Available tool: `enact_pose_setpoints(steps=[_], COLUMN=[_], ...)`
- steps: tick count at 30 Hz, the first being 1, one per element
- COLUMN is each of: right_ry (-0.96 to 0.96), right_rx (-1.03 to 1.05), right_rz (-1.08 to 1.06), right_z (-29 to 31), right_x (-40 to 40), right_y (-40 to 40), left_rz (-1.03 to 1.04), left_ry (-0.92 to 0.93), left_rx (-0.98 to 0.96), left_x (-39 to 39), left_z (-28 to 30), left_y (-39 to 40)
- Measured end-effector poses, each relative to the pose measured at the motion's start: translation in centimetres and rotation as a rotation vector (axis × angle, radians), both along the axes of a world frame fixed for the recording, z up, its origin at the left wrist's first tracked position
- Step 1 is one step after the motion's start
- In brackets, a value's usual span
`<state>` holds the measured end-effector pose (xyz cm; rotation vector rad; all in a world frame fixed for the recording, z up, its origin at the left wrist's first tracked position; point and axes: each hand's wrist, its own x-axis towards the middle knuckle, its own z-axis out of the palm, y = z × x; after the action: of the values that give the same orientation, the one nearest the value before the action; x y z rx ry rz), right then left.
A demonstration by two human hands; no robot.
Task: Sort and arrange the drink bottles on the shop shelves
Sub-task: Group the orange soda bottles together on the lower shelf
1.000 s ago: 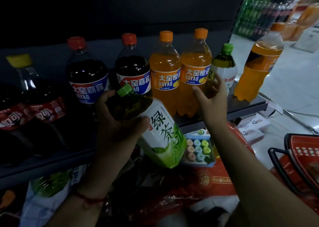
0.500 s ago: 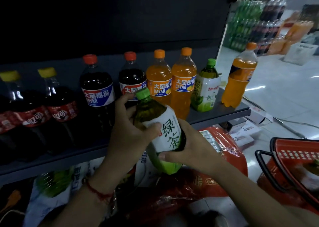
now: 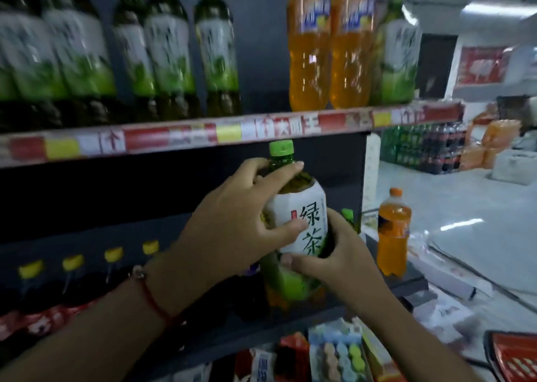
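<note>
I hold a green tea bottle (image 3: 302,207) with a green cap and a white label upright in front of the shelves. My left hand (image 3: 232,221) grips its shoulder and label from the left. My right hand (image 3: 334,253) grips its lower body from the right. On the upper shelf (image 3: 203,134) stand several green tea bottles (image 3: 168,50) at the left, two orange soda bottles (image 3: 328,47) and one more green tea bottle (image 3: 398,53) at the right. Dark cola bottles with yellow caps (image 3: 72,268) line the lower shelf (image 3: 406,282), partly hidden by my left arm.
One orange soda bottle (image 3: 393,233) stands at the lower shelf's right end. A gap lies on the upper shelf between the tea and orange bottles. A red basket (image 3: 514,355) sits at the bottom right. Stacked drink packs (image 3: 421,146) stand across the aisle.
The view has swung upward, bringing the upper shelf into sight. Both hands have raised the green tea bottle and turned it upright, up to just below the upper shelf's edge.
</note>
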<state>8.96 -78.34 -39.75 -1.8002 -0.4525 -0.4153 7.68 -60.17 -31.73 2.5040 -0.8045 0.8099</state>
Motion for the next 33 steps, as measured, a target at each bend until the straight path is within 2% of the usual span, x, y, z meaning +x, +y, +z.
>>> enact_pose_setpoints(steps=[5,8,12,15,21,25,29,33], right_ry=[-0.122,-0.187,-0.269,-0.252,-0.196,-0.229,-0.249,-0.344], right_rx=[0.058,0.077,0.080,0.059,0.000,-0.190,-0.269,-0.511], right_rz=[-0.013,-0.019,-0.037,-0.130,-0.377,-0.573,-0.512,-0.536], right_z=[8.4,13.3,18.7,20.8,21.6,21.6,21.8,23.5], right_x=[1.4,2.5,5.2,8.8,13.4,13.9,13.5,11.7], right_y=[0.4,1.1,2.4,3.5,5.0,5.8,4.9,2.2], left_rz=[0.147,0.186,0.240,0.241,0.252,0.312,0.376,0.417], left_ry=[-0.229,-0.336,-0.365,-0.338,-0.353,-0.468,-0.467,-0.485], left_rx=[0.235,0.287,0.320,0.343,0.443,0.501,0.504,0.472], left_x=[0.5,1.3,3.7,6.5,11.7,13.2,14.1,14.8], left_z=[9.6,14.8,20.2,22.5,23.4,22.5,21.4,20.1], left_y=[0.0,0.5,1.2,1.4,1.3,0.8,0.6,0.3])
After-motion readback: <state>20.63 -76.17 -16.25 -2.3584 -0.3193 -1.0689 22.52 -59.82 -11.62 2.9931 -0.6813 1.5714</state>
